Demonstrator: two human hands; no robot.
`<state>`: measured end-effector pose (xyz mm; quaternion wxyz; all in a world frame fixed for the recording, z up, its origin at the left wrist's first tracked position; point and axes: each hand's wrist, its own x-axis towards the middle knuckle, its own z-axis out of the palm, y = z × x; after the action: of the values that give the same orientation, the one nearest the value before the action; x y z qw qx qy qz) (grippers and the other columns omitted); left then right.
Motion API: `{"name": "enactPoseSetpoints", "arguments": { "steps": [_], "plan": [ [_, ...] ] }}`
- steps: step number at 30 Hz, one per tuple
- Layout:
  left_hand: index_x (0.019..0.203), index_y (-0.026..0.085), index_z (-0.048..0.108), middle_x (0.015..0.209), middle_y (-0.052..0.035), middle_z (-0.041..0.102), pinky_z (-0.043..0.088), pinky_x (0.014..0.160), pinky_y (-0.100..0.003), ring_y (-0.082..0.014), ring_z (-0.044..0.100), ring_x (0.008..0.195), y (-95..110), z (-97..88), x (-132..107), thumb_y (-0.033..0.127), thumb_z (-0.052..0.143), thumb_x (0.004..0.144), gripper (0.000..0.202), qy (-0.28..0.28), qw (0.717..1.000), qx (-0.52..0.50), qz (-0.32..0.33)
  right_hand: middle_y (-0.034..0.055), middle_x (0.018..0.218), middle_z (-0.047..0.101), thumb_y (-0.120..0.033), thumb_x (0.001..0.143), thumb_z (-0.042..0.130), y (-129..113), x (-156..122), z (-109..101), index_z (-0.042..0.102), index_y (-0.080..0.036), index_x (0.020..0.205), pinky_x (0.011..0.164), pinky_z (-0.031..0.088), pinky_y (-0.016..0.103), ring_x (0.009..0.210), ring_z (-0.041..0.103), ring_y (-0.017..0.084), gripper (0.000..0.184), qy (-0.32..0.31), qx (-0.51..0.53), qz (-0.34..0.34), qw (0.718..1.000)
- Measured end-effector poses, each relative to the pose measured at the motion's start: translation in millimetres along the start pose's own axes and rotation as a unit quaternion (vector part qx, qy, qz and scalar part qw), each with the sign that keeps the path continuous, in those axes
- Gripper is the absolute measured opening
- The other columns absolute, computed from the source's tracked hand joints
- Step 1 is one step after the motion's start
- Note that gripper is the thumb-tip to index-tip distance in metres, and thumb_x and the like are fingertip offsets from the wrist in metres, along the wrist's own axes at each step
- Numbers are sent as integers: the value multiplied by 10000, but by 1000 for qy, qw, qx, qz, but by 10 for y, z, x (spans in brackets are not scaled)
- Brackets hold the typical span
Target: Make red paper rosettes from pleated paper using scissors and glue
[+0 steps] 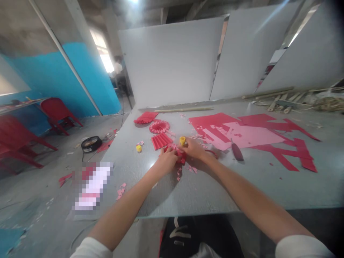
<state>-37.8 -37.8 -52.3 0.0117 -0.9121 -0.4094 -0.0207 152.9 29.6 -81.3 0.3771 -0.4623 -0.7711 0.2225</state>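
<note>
**Head-worn camera, tilted forward and down**
From the person's head it looks past the left forearm point(129, 208) and right forearm point(242, 190) onto the near grey table point(268, 190), with white partition boards point(172, 61) across the upper right.

From where I stand, both bare forearms point(126, 211) reach out from white sleeves point(301, 247) and angle inward over the near edge of the pale grey table point(150, 193). The left hand point(167, 161) sits nearer that edge, its fingers point(170, 150) curled forward and down. The right hand point(195, 149) comes in lower from the right, palm down and wrist nearly level, with its fingers point(185, 144) pointing left. The two hands nearly meet, fingertips close together, well in from the table's edge.
</note>
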Motion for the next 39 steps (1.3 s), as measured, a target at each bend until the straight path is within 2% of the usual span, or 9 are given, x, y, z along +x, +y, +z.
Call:
{"name": "enactPoseSetpoints", "arguments": {
  "steps": [3,9,13,15,22,26,30,36,39],
  "plan": [
    [1153,265,733,1121,-109,676,377,947,-484,-314,536,1137,-13,20,-2,131,541,891,351,10,1000,-3,6,-6,690,593,-375,810,624,65,35,24,531,-206,769,616,354,261,623,504,151,197,7,-32,3,999],
    [1168,259,732,1110,-111,675,380,953,-487,-315,548,1143,-7,9,1,119,533,891,369,-4,1000,-6,0,4,716,611,-382,845,586,62,89,38,534,-208,826,628,373,260,629,519,153,182,118,-17,31,992],
    [1180,263,727,1147,-113,668,388,958,-489,-328,536,1189,13,-21,-7,130,543,893,366,-4,1000,-15,-8,5,703,623,-370,820,619,12,99,103,542,-204,792,630,381,254,629,532,151,185,21,-5,7,1000],
    [1173,260,730,1143,-117,667,385,971,-499,-332,535,1193,12,-15,-7,127,546,891,362,-1,1000,-11,-4,5,704,615,-364,811,624,41,123,127,538,-203,788,633,375,256,639,525,153,184,14,-27,5,1000],
    [1176,247,732,1124,-117,674,382,963,-506,-325,549,1150,-9,17,3,144,536,898,356,-3,1000,-9,-3,-13,689,577,-358,832,601,91,114,38,493,-217,789,627,365,263,617,511,153,183,100,-29,6,995],
    [1180,249,732,1140,-117,677,380,962,-497,-324,545,1157,-5,12,8,155,541,897,355,-7,1000,-9,-3,-15,662,589,-370,845,602,55,52,-46,486,-226,778,608,377,264,591,530,158,197,82,-3,18,996],
    [1199,239,724,1145,-120,674,375,968,-500,-326,542,1166,-4,13,8,150,539,894,368,-12,1000,-6,-5,-2,684,587,-391,866,590,51,19,-86,489,-228,788,615,384,275,609,530,168,207,168,-21,17,985],
    [1173,261,730,1140,-109,666,385,967,-486,-314,538,1171,-22,17,-3,160,523,913,347,-7,1000,-15,1,-6,662,617,-348,833,618,45,9,11,514,-218,784,622,391,266,609,554,161,174,29,-10,25,999],
    [1169,258,730,1137,-110,669,371,997,-498,-307,542,1163,-35,42,2,155,525,906,348,2,1000,-21,13,-5,656,606,-347,823,627,82,37,26,524,-215,778,625,384,274,612,540,164,173,51,-43,29,997]
  ]
}}
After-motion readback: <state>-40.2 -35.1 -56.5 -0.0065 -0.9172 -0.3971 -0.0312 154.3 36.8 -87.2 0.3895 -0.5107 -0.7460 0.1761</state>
